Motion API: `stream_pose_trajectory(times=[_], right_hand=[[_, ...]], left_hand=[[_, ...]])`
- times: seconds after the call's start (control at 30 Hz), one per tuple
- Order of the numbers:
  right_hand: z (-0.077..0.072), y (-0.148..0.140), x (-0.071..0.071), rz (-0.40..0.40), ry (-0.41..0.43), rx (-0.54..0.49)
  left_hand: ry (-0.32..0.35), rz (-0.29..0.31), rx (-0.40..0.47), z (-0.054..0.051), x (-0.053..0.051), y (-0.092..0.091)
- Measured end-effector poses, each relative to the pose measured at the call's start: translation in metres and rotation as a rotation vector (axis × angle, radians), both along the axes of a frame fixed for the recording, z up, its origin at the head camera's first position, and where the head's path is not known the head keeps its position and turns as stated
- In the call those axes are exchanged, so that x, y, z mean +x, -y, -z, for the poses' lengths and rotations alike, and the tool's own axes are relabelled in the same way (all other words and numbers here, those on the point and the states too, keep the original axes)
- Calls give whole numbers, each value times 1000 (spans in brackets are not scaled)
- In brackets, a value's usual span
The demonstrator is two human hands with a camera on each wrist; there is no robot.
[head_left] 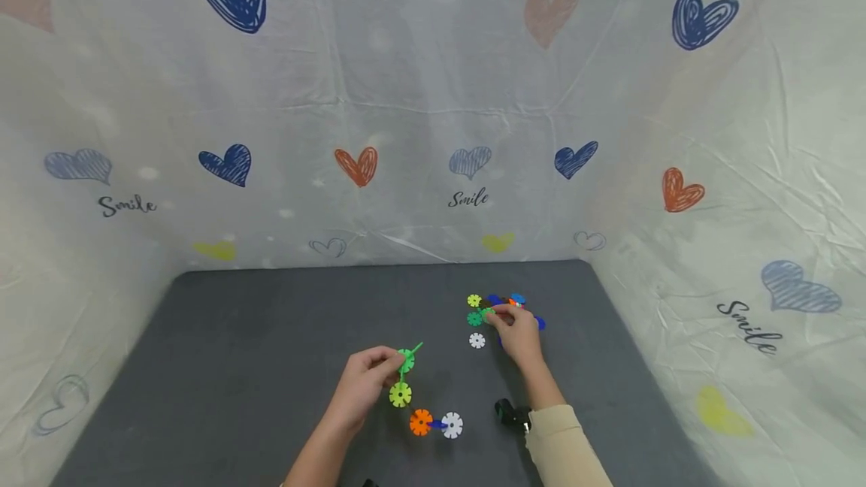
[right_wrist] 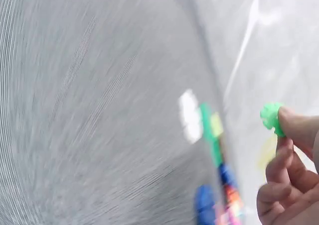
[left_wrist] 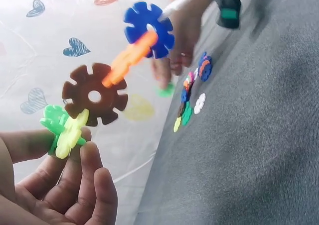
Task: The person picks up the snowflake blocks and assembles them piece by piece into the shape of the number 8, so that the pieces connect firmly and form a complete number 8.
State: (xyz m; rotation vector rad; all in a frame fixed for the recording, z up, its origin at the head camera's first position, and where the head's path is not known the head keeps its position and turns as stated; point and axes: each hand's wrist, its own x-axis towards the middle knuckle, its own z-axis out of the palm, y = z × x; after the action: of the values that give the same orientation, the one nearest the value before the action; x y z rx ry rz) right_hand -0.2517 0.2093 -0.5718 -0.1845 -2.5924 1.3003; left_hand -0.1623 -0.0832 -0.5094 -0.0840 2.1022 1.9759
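My left hand [head_left: 364,385] pinches the green end of a chain of notched plastic discs. Down the chain come a yellow-green disc [head_left: 400,394], a brown disc [left_wrist: 94,95], an orange disc [head_left: 421,422], a blue disc [left_wrist: 149,30] and a white disc [head_left: 452,425], slotted into one another. Over at the right, my right hand [head_left: 519,333] holds a single green disc [right_wrist: 270,117] between thumb and fingers, raised off the table in the right wrist view. That hand partly hides the loose discs beneath it in the head view.
Loose discs lie at the table's back right: a yellow one [head_left: 474,300], a dark green one [head_left: 475,319], a white one [head_left: 476,340] and several more colours. A black wrist device [head_left: 504,411] sits by the right sleeve. Heart-printed cloth [head_left: 406,209] hangs around the dark table [head_left: 271,337].
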Motion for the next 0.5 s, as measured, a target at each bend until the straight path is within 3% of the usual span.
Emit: stream_pose_trajectory(times=[0.27,0.5], right_hand=[[-43,21,33,-109,-57,-215],[-56,49,62,-213,-75,-359]], left_hand=[[-22,-35,-10,0,0,-3],[-33,-82,-41,-2,0,-6]])
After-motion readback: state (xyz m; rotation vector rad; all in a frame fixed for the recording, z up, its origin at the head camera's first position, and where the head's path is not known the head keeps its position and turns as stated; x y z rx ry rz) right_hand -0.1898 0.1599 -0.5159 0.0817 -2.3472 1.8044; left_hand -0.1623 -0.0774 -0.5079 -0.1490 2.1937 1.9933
